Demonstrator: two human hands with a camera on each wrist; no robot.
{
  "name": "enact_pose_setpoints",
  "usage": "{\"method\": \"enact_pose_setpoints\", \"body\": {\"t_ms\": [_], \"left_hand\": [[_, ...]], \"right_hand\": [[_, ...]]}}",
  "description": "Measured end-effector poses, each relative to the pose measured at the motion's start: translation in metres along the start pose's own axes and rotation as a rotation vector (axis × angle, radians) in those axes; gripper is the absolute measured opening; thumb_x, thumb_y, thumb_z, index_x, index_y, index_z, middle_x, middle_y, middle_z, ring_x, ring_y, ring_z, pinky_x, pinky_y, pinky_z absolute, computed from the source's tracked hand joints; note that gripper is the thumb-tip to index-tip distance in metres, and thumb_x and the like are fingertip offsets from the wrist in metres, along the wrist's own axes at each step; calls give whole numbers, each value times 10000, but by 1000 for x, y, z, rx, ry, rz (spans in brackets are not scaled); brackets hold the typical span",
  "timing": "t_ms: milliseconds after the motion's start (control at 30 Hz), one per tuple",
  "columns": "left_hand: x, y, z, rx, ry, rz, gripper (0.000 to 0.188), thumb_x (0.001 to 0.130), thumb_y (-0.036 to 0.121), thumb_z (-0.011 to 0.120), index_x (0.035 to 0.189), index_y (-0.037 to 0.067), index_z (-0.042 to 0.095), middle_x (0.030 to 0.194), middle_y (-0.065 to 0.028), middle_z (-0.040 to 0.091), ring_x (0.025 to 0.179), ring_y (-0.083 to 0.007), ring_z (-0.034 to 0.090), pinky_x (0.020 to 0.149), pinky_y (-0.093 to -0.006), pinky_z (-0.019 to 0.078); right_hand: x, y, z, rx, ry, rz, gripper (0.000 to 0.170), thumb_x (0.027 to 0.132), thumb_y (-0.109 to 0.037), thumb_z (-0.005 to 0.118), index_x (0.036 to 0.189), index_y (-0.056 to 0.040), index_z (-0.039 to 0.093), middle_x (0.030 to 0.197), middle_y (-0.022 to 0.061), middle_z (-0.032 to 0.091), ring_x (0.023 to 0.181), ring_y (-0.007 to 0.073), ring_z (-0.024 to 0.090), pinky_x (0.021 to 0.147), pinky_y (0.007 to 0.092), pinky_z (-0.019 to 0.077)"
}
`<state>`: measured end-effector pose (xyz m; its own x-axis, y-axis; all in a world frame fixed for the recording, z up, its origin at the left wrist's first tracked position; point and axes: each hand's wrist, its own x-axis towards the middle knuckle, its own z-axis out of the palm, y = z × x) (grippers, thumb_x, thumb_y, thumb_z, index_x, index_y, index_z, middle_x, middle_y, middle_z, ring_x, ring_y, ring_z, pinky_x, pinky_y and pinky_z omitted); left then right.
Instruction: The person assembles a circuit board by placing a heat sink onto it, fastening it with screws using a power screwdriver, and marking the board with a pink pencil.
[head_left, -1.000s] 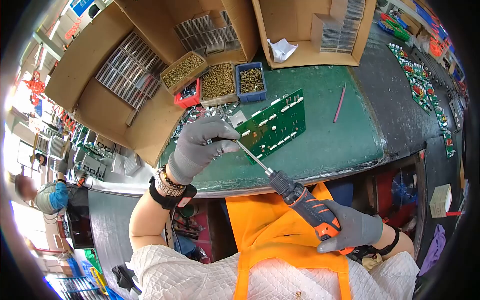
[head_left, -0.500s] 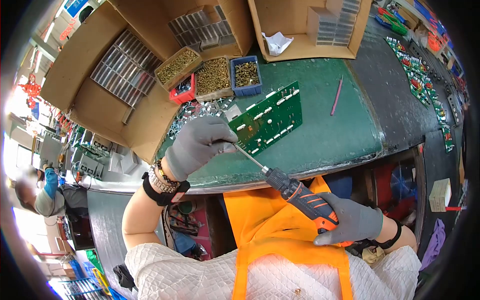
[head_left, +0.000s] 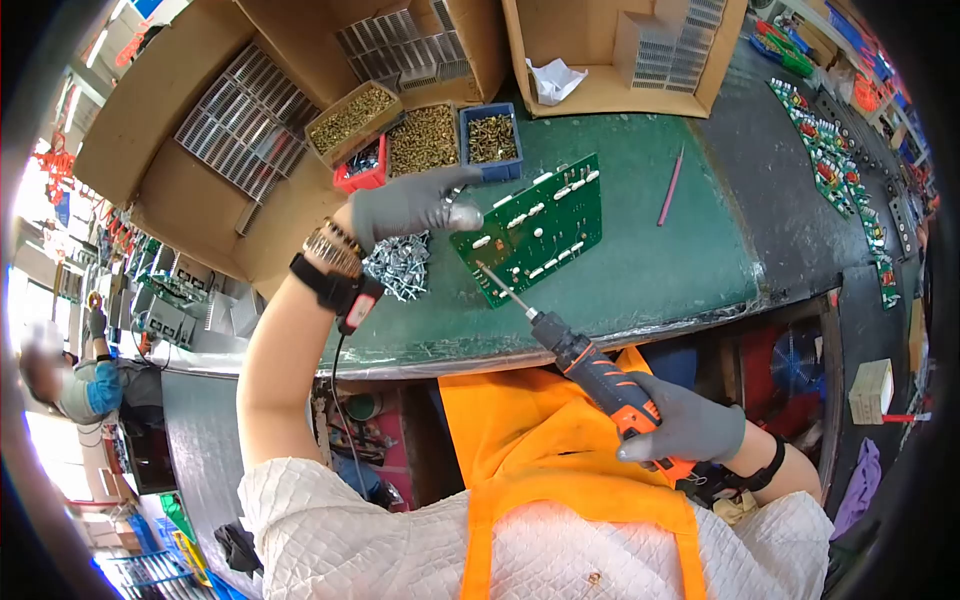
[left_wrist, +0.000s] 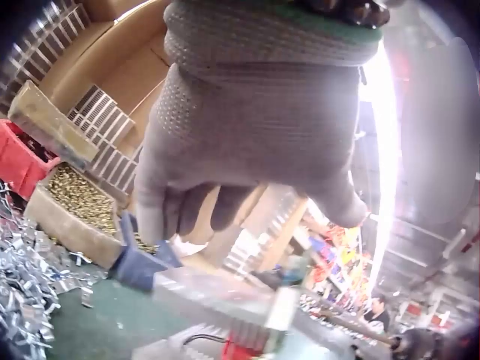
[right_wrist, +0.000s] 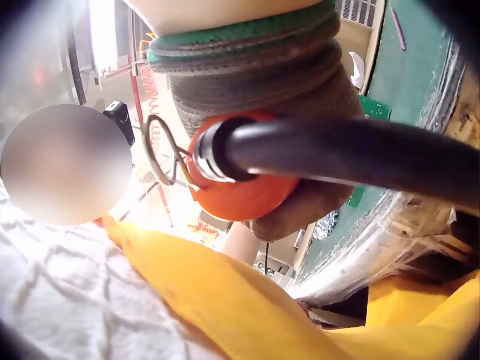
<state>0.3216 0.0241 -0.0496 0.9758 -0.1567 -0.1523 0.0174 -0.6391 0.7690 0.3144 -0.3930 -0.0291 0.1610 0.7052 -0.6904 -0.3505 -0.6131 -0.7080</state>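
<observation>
My gloved right hand (head_left: 690, 420) grips an orange and black electric screwdriver (head_left: 605, 388). Its long bit slants up to the left, the tip at the left part of a green circuit board (head_left: 550, 240). That board lies tilted on the green work surface, rows of white solder spots facing up. My gloved left hand (head_left: 415, 207) reaches over the bench beside the board, fingers stretched towards a blue bin (head_left: 508, 168) of brass-coloured screws. In the left wrist view its fingers point down close over the blue bin (left_wrist: 139, 262), with nothing visible between them.
A tan bin (head_left: 425, 140) of brass-coloured screws and a red bin (head_left: 362, 178) stand left of the blue one. Small metal clips (head_left: 400, 270) lie heaped below the left wrist. Cardboard boxes (head_left: 610, 100) with finned metal blocks line the back. A pink pen (head_left: 672, 190) lies right.
My left hand has left the screwdriver's tip and moved up and away towards the bins, uncovering the clip pile. My right hand keeps the screwdriver at nearly the same slant by the board.
</observation>
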Motion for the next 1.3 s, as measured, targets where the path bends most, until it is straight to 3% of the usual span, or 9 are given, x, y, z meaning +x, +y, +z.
{"method": "enact_pose_setpoints", "body": {"t_ms": [167, 233, 300, 367, 667, 733, 767, 967, 1300], "left_hand": [[21, -19, 2, -235, -379, -27, 1217, 665, 823, 624, 1451, -61, 339, 1411, -229, 449, 1310, -294, 430, 1117, -380, 307], [20, -11, -1, -349, -466, -145, 967, 778, 618, 666, 1463, 12, 354, 1354, -128, 507, 1234, -216, 487, 975, -355, 458], [27, -30, 2, -262, -418, -9, 874, 791, 618, 647, 1411, 39, 434, 1244, -77, 552, 1132, -160, 520, 855, -311, 496], [24, -25, 0, -242, -444, -149, 798, 801, 629, 626, 1350, 65, 497, 1134, -41, 567, 1025, -131, 528, 768, -281, 489], [21, -22, 3, -161, -333, -81, 681, 808, 635, 601, 1199, 78, 592, 906, 16, 550, 758, -83, 507, 629, -233, 441], [23, -23, 2, -125, -309, -57, 659, 812, 628, 600, 1181, 83, 603, 870, 21, 542, 711, -81, 491, 607, -231, 432], [23, -23, 3, -88, -278, -33, 637, 815, 621, 599, 1162, 87, 613, 834, 25, 534, 663, -80, 475, 585, -229, 423], [20, -17, 7, -153, -297, -137, 648, 807, 640, 613, 1148, 89, 615, 819, 23, 519, 692, -82, 477, 593, -239, 411], [22, -24, 5, -135, -276, -10, 710, 815, 623, 612, 1229, 46, 588, 897, -10, 559, 775, -105, 524, 625, -256, 463]], "right_hand": [[5, -3, 7, -5, 2, 16, 818, 732, -252, 819, 1377, -20, 372, 915, 47, 536, 703, 111, 558, 626, 266, 499], [9, 0, 7, -34, 17, -13, 825, 732, -252, 816, 1383, -20, 366, 919, 46, 524, 713, 111, 553, 629, 265, 497], [11, 1, 6, -25, 14, -19, 827, 729, -254, 818, 1382, -20, 368, 924, 47, 525, 719, 111, 552, 633, 265, 497], [13, 2, 6, -14, 10, -28, 829, 726, -256, 820, 1381, -21, 369, 929, 48, 525, 725, 112, 551, 637, 265, 497], [7, -6, 11, 13, 14, 19, 720, 752, -259, 804, 1324, -45, 422, 913, 43, 551, 704, 114, 566, 623, 273, 499], [-3, -20, 17, 592, -240, 132, 603, 786, -234, 775, 1265, -60, 452, 863, 52, 581, 659, 134, 591, 584, 283, 499], [-6, -25, 21, 599, -240, 139, 603, 786, -234, 775, 1265, -60, 452, 863, 52, 581, 659, 134, 591, 584, 283, 499], [-6, -45, 43, 309, -98, 221, 418, 806, -217, 760, 1059, -66, 464, 755, 55, 575, 612, 144, 587, 554, 287, 489], [-2, -38, 49, 437, -95, 201, 405, 805, -189, 756, 1055, -59, 466, 741, 54, 579, 611, 150, 592, 552, 301, 491]]}}
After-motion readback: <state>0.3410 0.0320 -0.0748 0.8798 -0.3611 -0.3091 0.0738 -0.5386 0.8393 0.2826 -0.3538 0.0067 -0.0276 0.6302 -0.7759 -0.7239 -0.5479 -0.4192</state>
